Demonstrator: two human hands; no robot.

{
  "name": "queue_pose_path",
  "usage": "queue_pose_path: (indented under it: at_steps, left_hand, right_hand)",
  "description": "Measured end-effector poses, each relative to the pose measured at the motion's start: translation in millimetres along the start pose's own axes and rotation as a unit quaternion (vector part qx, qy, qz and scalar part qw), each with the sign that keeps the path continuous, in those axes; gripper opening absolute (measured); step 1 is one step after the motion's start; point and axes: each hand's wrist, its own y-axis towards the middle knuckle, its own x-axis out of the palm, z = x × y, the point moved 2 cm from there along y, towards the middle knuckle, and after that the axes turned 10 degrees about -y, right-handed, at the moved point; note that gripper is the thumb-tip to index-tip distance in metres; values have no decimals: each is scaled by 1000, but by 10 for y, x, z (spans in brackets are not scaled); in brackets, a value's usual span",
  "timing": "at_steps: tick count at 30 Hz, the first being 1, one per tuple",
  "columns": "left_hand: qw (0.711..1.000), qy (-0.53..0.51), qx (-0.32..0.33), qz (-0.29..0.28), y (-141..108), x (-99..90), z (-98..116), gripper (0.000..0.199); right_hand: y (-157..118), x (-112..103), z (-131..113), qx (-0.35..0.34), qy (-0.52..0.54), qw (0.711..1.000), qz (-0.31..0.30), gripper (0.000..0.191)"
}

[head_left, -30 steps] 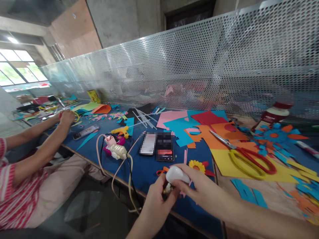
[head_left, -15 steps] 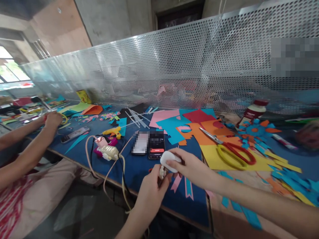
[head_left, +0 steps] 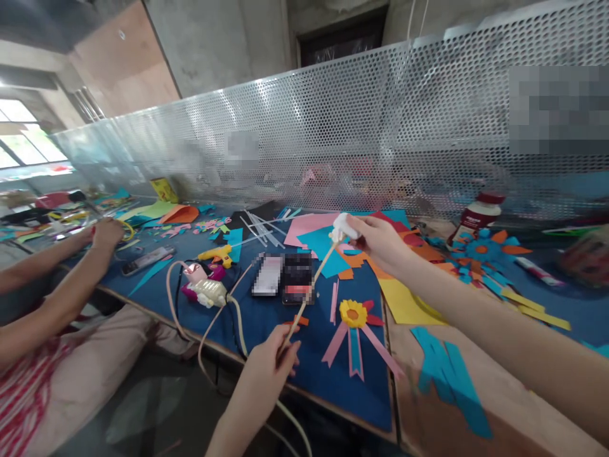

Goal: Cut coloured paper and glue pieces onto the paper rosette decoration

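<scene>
My right hand grips a small white rounded object above the coloured paper; its exact kind is unclear. From it a pale beige cord stretches down and left into my left hand, which is closed on the lower end at the table's front edge. On the blue table top between my forearms lies a paper rosette with a yellow flower head and pink and blue ribbon tails. Two phones lie side by side behind the cord.
A yellow glue gun and a power strip with looping cables sit left of the phones. Coloured paper, a bottle and a blue-orange paper flower line the back. Another person's hand works at far left.
My hands have moved apart: the right rose up and away with the white object, the left came lower. The cord between them is now drawn out, and the rosette has come into view.
</scene>
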Motion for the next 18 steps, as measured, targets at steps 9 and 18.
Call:
queue_pose_path:
  at_steps: [9, 18]
  left_hand:
    - [1000, 0, -13, -2, -223, -229, -181, 39]
    - [985, -168, 35, -17, 5, -83, 127, 59]
  right_hand:
    - [122, 247, 101, 28, -1, 1000, -4, 26]
    - [-493, 577, 66, 13, -111, 984, -137, 29]
